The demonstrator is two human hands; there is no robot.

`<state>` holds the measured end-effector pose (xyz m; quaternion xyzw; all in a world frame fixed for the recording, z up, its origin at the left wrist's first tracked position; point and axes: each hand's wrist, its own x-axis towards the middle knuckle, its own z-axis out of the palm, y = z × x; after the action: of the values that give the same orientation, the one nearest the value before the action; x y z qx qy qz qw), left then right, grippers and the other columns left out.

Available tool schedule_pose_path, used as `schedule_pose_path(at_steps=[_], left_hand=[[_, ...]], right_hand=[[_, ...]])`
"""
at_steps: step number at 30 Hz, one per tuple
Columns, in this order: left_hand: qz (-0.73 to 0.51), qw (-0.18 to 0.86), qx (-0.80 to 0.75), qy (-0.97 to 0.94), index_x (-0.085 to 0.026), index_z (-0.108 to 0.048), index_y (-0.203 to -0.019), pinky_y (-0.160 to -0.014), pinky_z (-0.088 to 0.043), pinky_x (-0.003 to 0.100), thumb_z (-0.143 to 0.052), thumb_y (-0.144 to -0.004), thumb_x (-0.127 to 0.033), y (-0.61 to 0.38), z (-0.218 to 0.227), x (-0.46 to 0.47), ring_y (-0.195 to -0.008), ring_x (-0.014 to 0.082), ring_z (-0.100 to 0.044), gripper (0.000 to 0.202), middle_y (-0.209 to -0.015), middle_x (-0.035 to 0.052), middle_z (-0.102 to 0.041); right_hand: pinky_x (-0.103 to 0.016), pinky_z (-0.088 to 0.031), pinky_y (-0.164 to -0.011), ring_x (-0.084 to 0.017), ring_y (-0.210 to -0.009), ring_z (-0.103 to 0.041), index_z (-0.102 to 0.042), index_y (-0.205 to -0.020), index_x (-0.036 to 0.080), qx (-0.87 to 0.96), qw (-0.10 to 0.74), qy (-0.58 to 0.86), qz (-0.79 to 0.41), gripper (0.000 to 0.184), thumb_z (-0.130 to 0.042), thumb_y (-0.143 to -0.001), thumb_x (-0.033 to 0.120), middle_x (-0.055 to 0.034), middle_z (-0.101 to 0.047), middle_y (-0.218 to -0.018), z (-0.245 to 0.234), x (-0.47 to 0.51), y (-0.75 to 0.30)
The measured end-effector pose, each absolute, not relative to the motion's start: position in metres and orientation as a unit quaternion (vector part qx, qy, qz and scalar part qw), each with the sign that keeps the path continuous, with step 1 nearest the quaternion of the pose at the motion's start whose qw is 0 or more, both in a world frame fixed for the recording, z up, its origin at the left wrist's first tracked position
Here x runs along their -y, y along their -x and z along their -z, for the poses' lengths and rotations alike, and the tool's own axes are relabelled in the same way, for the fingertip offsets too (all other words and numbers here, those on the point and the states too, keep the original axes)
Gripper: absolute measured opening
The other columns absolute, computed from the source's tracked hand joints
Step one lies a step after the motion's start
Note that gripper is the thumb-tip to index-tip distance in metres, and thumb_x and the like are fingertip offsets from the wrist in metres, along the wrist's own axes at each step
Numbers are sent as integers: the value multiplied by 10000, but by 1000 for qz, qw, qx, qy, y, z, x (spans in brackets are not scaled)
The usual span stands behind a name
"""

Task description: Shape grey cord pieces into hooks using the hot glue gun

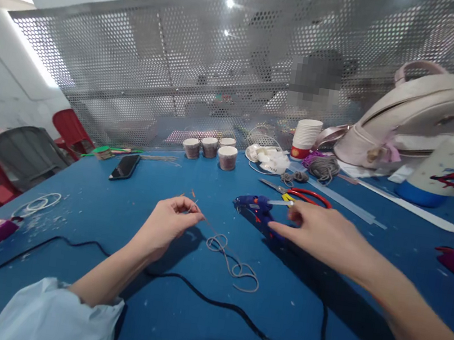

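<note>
My left hand (170, 224) is closed in a pinch above the middle of the blue table. Between its fingertips is a grey cord (234, 262), whose loose end trails in loops over the tabletop to the right. A small orange-tipped piece sticks up past the fingers, too small to name. My right hand (316, 229) reaches over the handle of a blue hot glue gun (253, 205) lying on its side, nozzle to the left. A clear glue stick (279, 203) juts from the gun's back, by my right fingers; whether they grip it or the handle I cannot tell.
Red-handled scissors (308, 196) lie just behind the glue gun. Several small cups (227, 158), a phone (125, 167) and grey yarn (323, 166) are farther back. A black cable (207, 299) crosses in front. At the right stand a bottle (450, 163) and a backpack (414, 118).
</note>
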<state>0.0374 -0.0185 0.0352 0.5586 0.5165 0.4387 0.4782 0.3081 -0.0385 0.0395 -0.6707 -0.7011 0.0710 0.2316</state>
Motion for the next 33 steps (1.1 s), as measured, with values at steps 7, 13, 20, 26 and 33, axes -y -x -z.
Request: schedule_pose_path(at_steps=[7, 13, 20, 26, 33], left_hand=[[-424, 464, -516, -582, -137, -605, -659, -403, -234, 177, -683, -616, -238, -39, -36, 23, -420, 22, -321, 135, -661, -31, -572], [-427, 446, -497, -610, -154, -616, -632, -530, -363, 196, -670, -617, -217, -41, -36, 30, -570, 93, -500, 84, -656, -10, -611], [-393, 449, -515, -616, -160, -600, -696, -426, -215, 187, -680, -610, -234, -41, -38, 32, -405, 48, -289, 139, -470, -82, -435], [-416, 456, -516, -594, -169, -560, -719, -412, -164, 179, -690, -598, -233, -40, -38, 36, -382, 29, -245, 189, -478, -94, -422], [-438, 476, -488, -586, -170, -536, -688, -425, -229, 178, -697, -647, -260, -35, -32, 33, -437, 39, -330, 189, -579, -63, -483]], right_hand=[[-301, -447, -743, -176, -849, -578, -548, -857, 209, 709, 370, 485, -353, 167, -598, -754, 331, -34, -614, -918, -63, 68, -247], [-215, -408, -482, -82, -568, -542, -500, -936, 172, 541, 353, 392, -655, 307, -582, -643, 129, -13, -597, -837, -34, 36, -194], [-195, -223, -400, -39, -420, -327, -573, -715, 149, 573, 387, 459, -557, 151, -666, -686, 264, 86, -427, -503, -41, 43, -213], [-213, -259, -450, -47, -451, -335, -606, -739, 150, 588, 423, 467, -508, 188, -667, -692, 322, 70, -487, -556, -38, 43, -217], [-215, -245, -441, -49, -447, -333, -600, -725, 151, 576, 441, 469, -504, 126, -630, -702, 271, 70, -476, -545, -37, 44, -220]])
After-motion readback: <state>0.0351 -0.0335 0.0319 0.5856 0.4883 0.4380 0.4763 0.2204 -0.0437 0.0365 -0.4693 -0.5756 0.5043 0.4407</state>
